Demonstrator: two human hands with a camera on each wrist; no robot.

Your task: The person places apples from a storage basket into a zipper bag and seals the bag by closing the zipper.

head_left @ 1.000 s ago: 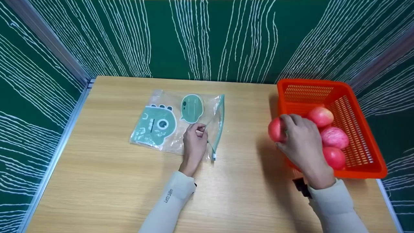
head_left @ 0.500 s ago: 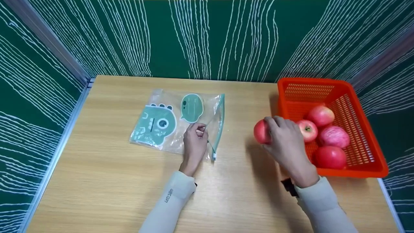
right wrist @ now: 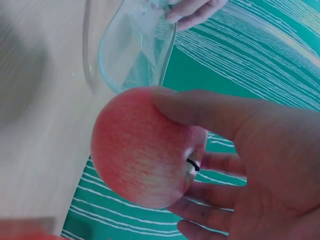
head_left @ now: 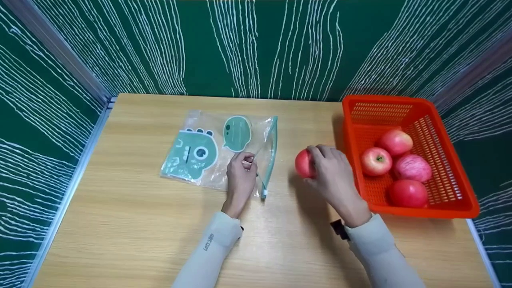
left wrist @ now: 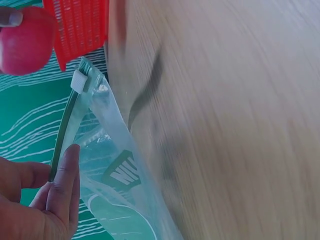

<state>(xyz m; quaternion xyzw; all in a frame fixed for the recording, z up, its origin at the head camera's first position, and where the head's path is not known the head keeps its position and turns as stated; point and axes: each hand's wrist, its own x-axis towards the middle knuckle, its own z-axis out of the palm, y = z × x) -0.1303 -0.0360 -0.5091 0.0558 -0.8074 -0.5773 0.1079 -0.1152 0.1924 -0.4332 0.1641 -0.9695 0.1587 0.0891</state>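
A clear zip bag (head_left: pixel 216 176) with green dinosaur prints lies on the table. My left hand (head_left: pixel 241 176) pinches the upper edge of its mouth and lifts it, so the mouth gapes toward the right; the left wrist view shows the green zip strip (left wrist: pixel 64 127) between thumb and fingers, and a white slider (left wrist: pixel 78 81) at one end. Right of the bag, above the table, my right hand (head_left: pixel 334 172) holds a red apple (head_left: pixel 305 163). In the right wrist view, thumb and fingers curl round that apple (right wrist: pixel 145 150), its dark stem facing the palm.
An orange-red plastic basket (head_left: pixel 448 210) stands at the right of the wooden table (head_left: pixel 120 232), with several apples (head_left: pixel 408 193) inside. Green walls with white lines close in the back and both sides.
My right hand has carried the apple leftward, out over the basket's left rim and toward the bag's mouth. The left hand and the bag have stayed in place.
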